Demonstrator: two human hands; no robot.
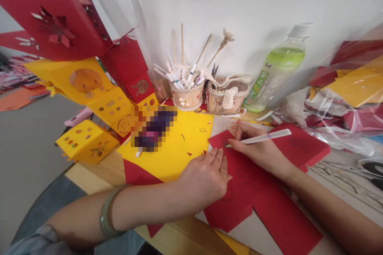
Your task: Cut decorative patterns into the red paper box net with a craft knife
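My right hand (254,141) is closed in a writing grip around a slim white pen-shaped tool (271,136). Its tip points at the red paper (242,175), but my fingers partly cover that end. My left hand (208,173) lies on the same red sheet, fingers extended side by side and pressing it down. Flaps of the red paper spread out under both hands, with faint drawn lines on them. To the left, a yellow sheet (167,163) carries small red scraps and a blurred-out dark patch.
Yellow and red cut-out paper boxes (86,139) stand stacked at the left. Behind are a wooden cup of white markers (187,97), another wooden cup (227,97) and a green drink bottle (278,63). Plastic-wrapped paper (353,87) and scissors (372,167) lie at the right.
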